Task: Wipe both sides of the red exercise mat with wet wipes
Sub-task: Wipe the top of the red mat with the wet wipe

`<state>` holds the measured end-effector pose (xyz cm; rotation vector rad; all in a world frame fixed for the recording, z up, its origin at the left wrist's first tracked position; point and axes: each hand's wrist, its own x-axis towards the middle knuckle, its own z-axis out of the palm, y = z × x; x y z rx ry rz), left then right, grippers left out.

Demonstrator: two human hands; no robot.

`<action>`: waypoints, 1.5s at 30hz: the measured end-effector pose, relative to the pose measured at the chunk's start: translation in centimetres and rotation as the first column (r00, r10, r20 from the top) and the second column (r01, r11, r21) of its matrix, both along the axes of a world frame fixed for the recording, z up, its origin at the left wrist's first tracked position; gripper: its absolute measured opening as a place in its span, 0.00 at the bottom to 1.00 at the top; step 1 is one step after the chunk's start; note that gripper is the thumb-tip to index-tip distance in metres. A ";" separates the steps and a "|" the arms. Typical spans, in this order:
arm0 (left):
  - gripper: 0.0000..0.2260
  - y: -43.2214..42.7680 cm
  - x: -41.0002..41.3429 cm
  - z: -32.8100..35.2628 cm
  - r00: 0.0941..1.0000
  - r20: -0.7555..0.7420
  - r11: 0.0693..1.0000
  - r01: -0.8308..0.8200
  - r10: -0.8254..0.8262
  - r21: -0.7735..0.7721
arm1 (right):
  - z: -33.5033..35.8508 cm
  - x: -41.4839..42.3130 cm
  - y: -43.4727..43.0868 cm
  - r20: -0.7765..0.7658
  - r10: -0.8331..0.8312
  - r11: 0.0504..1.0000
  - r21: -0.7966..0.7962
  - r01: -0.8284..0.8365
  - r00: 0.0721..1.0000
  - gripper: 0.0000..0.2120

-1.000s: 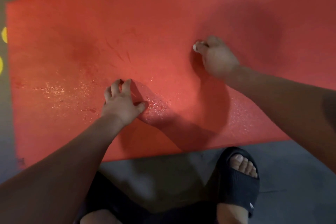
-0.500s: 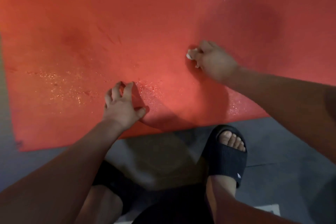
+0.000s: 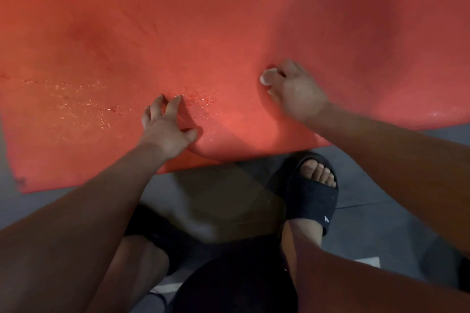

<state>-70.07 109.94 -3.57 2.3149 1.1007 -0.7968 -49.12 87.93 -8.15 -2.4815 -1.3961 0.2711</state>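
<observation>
Red mat (image 3: 203,20) on a grey floor (image 3: 368,160), wet beside the spread, empty left hand (image 3: 166,132); right hand (image 3: 295,91) grips a white wipe (image 3: 267,77).

Both arms stretched forward. Left hand (image 3: 167,132) is propped on arched, spread fingertips and holds nothing. Right hand (image 3: 296,91) is fisted round a wet wipe (image 3: 267,77), which pokes out at the fingertips.
</observation>
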 end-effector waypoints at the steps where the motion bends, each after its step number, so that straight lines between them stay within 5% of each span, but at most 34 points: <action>1: 0.41 0.1 0.0 -0.1 1.000 0.010 1.000 -0.003 0.003 0.005 | 0.2 -1.4 0.0 -0.014 0.024 1.000 -0.004 -0.024 1.000 0.13; 4: 0.40 0.2 -0.2 -0.3 1.000 0.012 1.000 -0.003 0.003 -0.004 | 0.1 -7.3 -0.8 -0.211 0.209 0.978 0.042 -0.205 0.955 0.08; 9: 0.39 0.1 -0.8 -0.3 1.000 0.029 1.000 -0.003 0.004 -0.013 | 0.5 -8.1 -3.2 -0.084 0.545 0.837 -0.002 -0.547 0.834 0.13; 11: 0.39 0.1 -0.9 -0.1 0.999 0.047 1.000 -0.012 0.013 -0.025 | 0.5 -5.4 -3.3 -0.024 0.451 0.892 -0.035 -0.452 0.892 0.14; 13: 0.38 0.4 -1.0 0.0 0.998 0.055 1.000 -0.011 0.013 -0.025 | 0.6 -3.5 -3.7 0.040 0.140 0.989 -0.051 -0.138 0.989 0.12; 15: 0.38 0.6 -1.1 -0.1 0.999 0.051 0.999 -0.012 0.013 -0.030 | 0.5 -4.4 -4.2 0.044 0.001 0.998 -0.056 0.001 0.999 0.12; 22: 0.37 0.6 -1.7 -0.2 0.997 0.073 0.999 -0.019 0.021 -0.027 | 0.3 -9.8 -5.0 -0.059 0.463 0.884 -0.041 -0.466 0.884 0.09; 28: 0.39 1.5 -3.5 0.0 0.998 0.024 0.998 -0.061 0.061 0.033 | 0.2 -4.4 -2.3 -0.011 -0.045 0.999 0.020 0.045 0.999 0.11; 31: 0.42 1.9 -4.7 -0.1 0.999 -0.007 0.999 -0.034 0.034 0.027 | 0.8 -9.9 -1.0 -0.153 0.202 0.979 0.051 -0.196 0.967 0.13; 33: 0.43 2.3 -5.2 -0.2 1.000 0.003 1.000 -0.008 0.008 0.028 | 1.3 -12.6 -0.9 -0.252 0.432 0.895 0.003 -0.445 0.866 0.13; 35: 0.43 2.7 -5.4 -0.3 1.000 0.017 0.999 0.002 -0.003 0.050 | 0.0 -11.4 -0.2 -0.101 0.666 0.746 0.057 -0.664 0.739 0.18; 37: 0.44 3.1 -5.3 -0.5 1.000 0.023 0.997 -0.006 0.004 0.078 | -0.3 -8.7 1.2 -0.208 0.527 0.843 0.000 -0.538 0.824 0.18; 41: 0.48 3.7 -5.0 -1.2 0.999 -0.012 0.996 -0.032 0.033 0.085 | -0.5 -4.8 3.4 -0.066 0.145 0.989 0.049 -0.142 0.987 0.13; 45: 0.48 3.4 -4.8 -1.4 0.996 -0.081 0.997 -0.031 0.036 0.070 | 1.0 -10.4 2.7 -0.243 0.284 0.958 0.046 -0.282 0.927 0.04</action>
